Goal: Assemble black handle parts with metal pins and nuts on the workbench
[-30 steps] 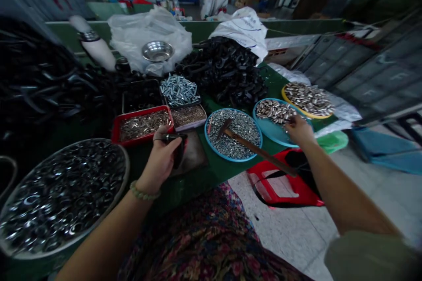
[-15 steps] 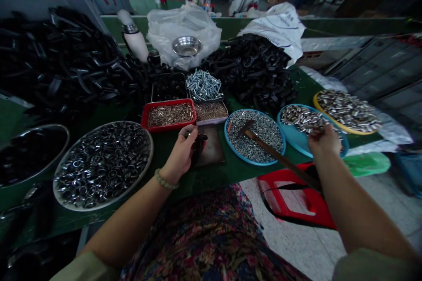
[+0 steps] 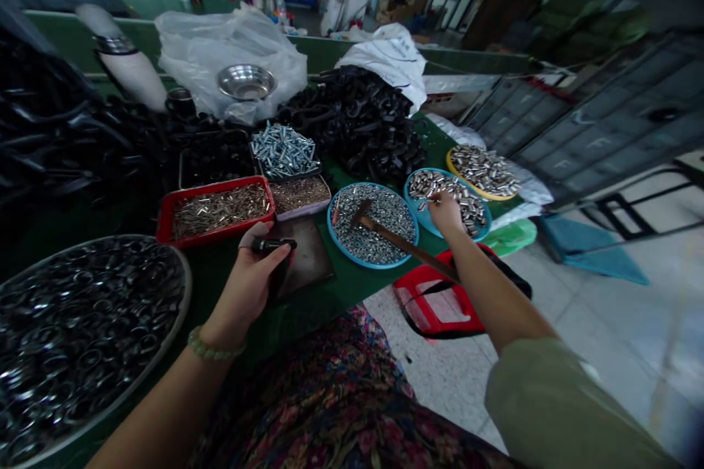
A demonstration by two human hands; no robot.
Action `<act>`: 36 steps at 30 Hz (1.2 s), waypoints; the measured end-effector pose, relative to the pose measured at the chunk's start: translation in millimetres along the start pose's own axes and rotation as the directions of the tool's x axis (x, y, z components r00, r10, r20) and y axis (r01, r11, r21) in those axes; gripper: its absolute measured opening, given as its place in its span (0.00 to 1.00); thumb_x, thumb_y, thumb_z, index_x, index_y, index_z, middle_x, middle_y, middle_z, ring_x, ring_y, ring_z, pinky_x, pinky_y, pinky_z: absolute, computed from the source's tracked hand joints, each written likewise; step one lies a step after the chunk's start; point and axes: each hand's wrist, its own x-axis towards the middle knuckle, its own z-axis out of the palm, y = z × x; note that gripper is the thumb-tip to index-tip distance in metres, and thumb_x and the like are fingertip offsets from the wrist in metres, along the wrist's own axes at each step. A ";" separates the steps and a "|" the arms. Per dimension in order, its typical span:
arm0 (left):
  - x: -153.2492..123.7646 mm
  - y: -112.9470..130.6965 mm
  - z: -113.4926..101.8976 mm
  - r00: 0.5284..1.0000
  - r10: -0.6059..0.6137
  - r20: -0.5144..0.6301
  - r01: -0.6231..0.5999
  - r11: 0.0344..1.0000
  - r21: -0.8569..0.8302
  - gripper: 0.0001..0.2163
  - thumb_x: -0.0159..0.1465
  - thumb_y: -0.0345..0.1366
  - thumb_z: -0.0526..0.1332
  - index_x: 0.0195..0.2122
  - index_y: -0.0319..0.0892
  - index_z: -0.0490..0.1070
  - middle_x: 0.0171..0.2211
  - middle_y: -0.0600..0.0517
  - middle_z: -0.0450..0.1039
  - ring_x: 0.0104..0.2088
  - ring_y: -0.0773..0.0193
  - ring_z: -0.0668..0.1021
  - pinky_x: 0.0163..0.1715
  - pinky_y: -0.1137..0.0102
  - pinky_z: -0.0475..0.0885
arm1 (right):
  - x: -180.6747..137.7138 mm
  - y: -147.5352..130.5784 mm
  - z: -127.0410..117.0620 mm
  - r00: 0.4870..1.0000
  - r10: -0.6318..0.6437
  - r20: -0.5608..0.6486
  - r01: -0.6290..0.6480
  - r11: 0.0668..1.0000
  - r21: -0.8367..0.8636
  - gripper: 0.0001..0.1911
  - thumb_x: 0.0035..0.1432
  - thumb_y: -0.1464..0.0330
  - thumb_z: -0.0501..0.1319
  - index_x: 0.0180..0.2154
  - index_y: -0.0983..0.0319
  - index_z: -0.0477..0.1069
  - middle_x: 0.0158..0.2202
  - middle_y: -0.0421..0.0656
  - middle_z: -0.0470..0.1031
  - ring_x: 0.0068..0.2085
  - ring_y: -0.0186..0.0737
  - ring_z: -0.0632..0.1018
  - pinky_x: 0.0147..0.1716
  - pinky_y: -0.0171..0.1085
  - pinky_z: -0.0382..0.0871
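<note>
A black plastic part [image 3: 276, 245] is gripped in my left hand [image 3: 250, 278], the thumb lying along its end. That hand is above the front left of a flat metal plate [image 3: 308, 253]. Over at the right, my right hand [image 3: 446, 214] dips into a blue tray [image 3: 484, 233] of small shiny metal cylinders [image 3: 465, 198]. Its fingers are closed together among the cylinders; what they pinch is too small to make out. A hammer [image 3: 396, 238] lies across another blue tray [image 3: 335, 238] filled with small metal nuts, its handle reaching toward my right forearm.
Left of the plate are a red tray [image 3: 165, 223] of metal pins and a large basin [image 3: 185, 286] of black rings. Behind are bright screws [image 3: 283, 150], a heap of black parts [image 3: 357, 121] and a yellow tray [image 3: 509, 196] of cylinders. A red stool [image 3: 407, 293] stands below the table edge.
The view has swung right. My right hand has moved from the tray's near side further in among the cylinders. In my left hand, the black part has turned, its end now facing right.
</note>
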 end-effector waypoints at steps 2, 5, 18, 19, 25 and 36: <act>-0.3 -0.2 1.1 1.000 -0.019 0.015 0.019 1.000 0.006 0.30 0.48 0.29 0.71 0.51 0.47 0.63 0.37 0.53 0.75 0.32 0.67 0.79 0.31 0.74 0.75 | 1.7 2.6 -2.4 1.000 0.010 0.004 -0.011 1.000 0.013 0.07 0.47 0.70 0.60 0.33 0.64 0.71 0.38 0.51 0.76 0.43 0.47 0.75 0.48 0.45 0.66; -1.9 -0.1 3.5 0.999 -0.026 0.031 0.026 1.000 0.004 0.29 0.47 0.29 0.72 0.50 0.46 0.64 0.36 0.53 0.75 0.32 0.67 0.79 0.31 0.75 0.75 | 7.8 5.9 -5.1 0.998 0.061 0.013 -0.062 0.995 0.079 0.06 0.52 0.67 0.59 0.32 0.63 0.70 0.30 0.47 0.76 0.34 0.43 0.77 0.40 0.43 0.70; -4.2 -1.6 10.0 1.000 -0.029 0.009 0.029 0.999 0.037 0.31 0.47 0.29 0.71 0.51 0.48 0.64 0.39 0.53 0.73 0.31 0.67 0.78 0.29 0.75 0.76 | 13.9 7.4 4.2 0.987 0.158 -0.019 -0.150 0.961 0.231 0.09 0.56 0.62 0.57 0.29 0.60 0.64 0.22 0.40 0.71 0.26 0.37 0.75 0.28 0.37 0.73; -4.3 -1.8 10.3 1.000 -0.025 -0.001 0.025 0.999 0.040 0.31 0.46 0.29 0.71 0.52 0.49 0.63 0.39 0.53 0.73 0.31 0.68 0.78 0.29 0.76 0.76 | 13.0 5.9 3.2 0.991 0.135 -0.024 -0.127 0.972 0.198 0.07 0.54 0.64 0.59 0.30 0.61 0.65 0.24 0.41 0.72 0.28 0.39 0.76 0.30 0.38 0.73; -4.7 -7.0 6.7 1.000 0.007 0.013 -0.007 0.999 0.039 0.36 0.45 0.30 0.72 0.56 0.50 0.60 0.44 0.52 0.72 0.35 0.68 0.78 0.34 0.74 0.76 | -3.2 -4.0 -10.2 0.996 -0.073 -0.060 0.071 0.997 -0.029 0.10 0.49 0.73 0.57 0.36 0.66 0.71 0.43 0.55 0.73 0.49 0.51 0.71 0.52 0.50 0.63; -3.5 -12.0 0.0 0.958 0.232 0.167 -0.273 0.914 0.299 0.39 0.50 0.34 0.71 0.62 0.47 0.54 0.55 0.45 0.68 0.50 0.56 0.76 0.55 0.57 0.69 | -47.1 -79.1 -3.3 0.987 -0.138 0.080 0.109 0.951 0.290 0.19 0.54 0.64 0.59 0.46 0.66 0.74 0.38 0.49 0.76 0.40 0.45 0.77 0.45 0.46 0.70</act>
